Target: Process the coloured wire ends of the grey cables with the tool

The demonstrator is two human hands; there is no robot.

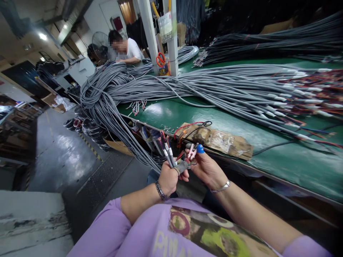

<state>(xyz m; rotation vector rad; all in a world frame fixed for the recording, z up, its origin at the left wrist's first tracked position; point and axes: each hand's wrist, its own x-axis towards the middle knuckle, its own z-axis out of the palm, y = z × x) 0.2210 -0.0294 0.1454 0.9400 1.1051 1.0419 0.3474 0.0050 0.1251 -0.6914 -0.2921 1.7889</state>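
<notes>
My left hand (169, 178) is closed round several grey cables (169, 157). Their white-banded ends stick up, with thin coloured wires (164, 138) fanning out at the top. A grey cover (182, 166) sits on a digit of this hand. Close beside it, my right hand (209, 168) pinches a small pink clip-like piece (192, 153), near thin wires running between the hands. A blue finger cap (200, 149) covers my right thumb. Just beyond the hands, a worn wooden block (225, 142) with a black and a red lead lies at the bench edge.
Long grey cables (150, 87) spread over the green bench (203, 116) and hang off its left edge. Darker cable bundles (268, 44) lie behind. Orange scissors (160, 60) hang at a white post (173, 43). A person in white (133, 51) works across the bench.
</notes>
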